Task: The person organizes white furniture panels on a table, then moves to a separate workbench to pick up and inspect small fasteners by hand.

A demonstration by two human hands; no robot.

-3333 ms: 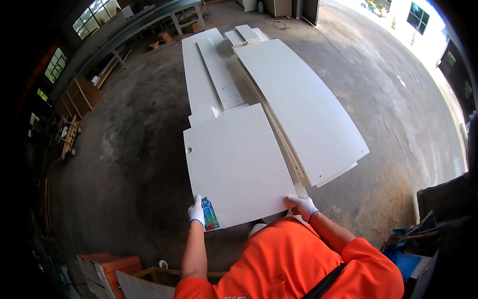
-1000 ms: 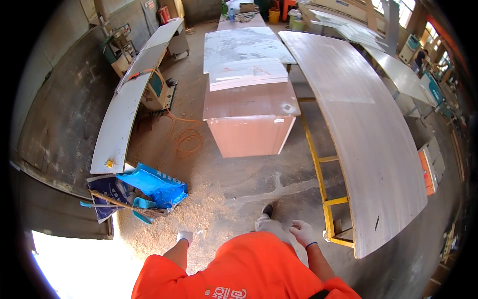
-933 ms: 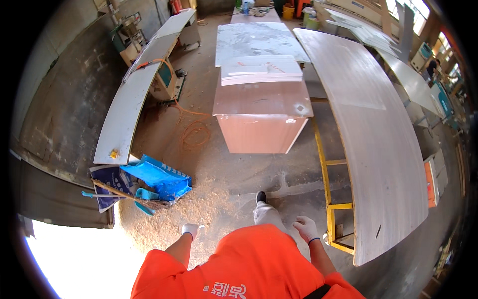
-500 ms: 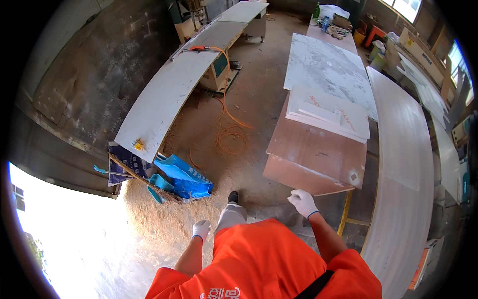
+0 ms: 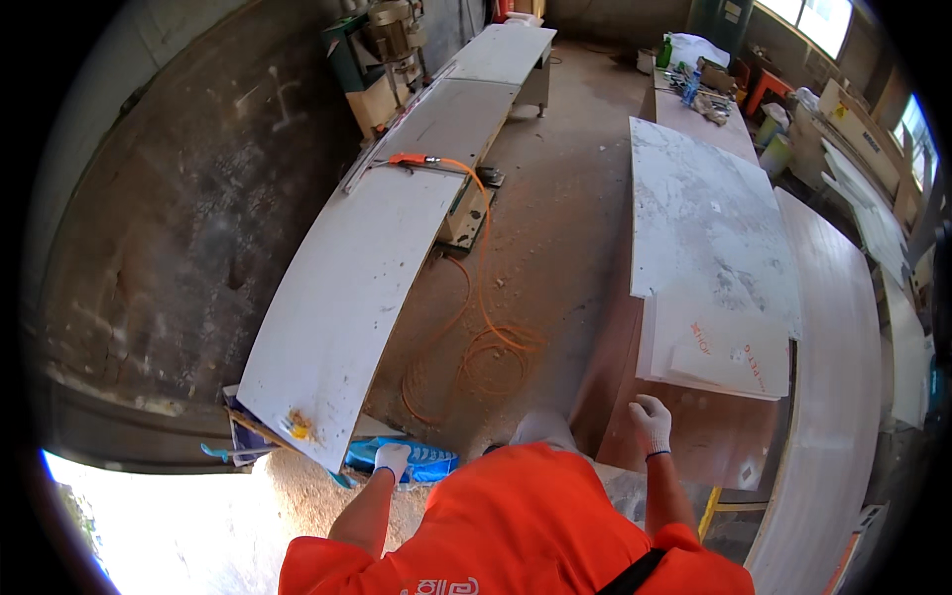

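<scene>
My left hand point(image 5: 392, 458), in a white glove with a blue cuff, hangs low in front of a bright blue bag point(image 5: 428, 462) near the floor. Its fingers are hard to make out, and no object shows in it. My right hand point(image 5: 651, 424), gloved alike, has loosely bent fingers with a gap by the thumb, and nothing shows in them. It appears over the brown board casing point(image 5: 719, 426); whether it touches is unclear. Just beyond it, several white panels point(image 5: 714, 347) with red marks lie stacked, next to a larger stained white board point(image 5: 704, 218).
A long white workbench point(image 5: 347, 288) runs along the left, carrying an orange air tool point(image 5: 412, 159). Its orange hose point(image 5: 486, 258) drops to coils on the dusty floor. Long pale boards point(image 5: 828, 357) flank the right side. A drilling machine point(image 5: 392, 45) stands at the far left.
I have moved forward between the benches; the workbench and panels now sit nearer. My right hand has come closer to the stacked white panels, and my left is now in front of the blue bag.
</scene>
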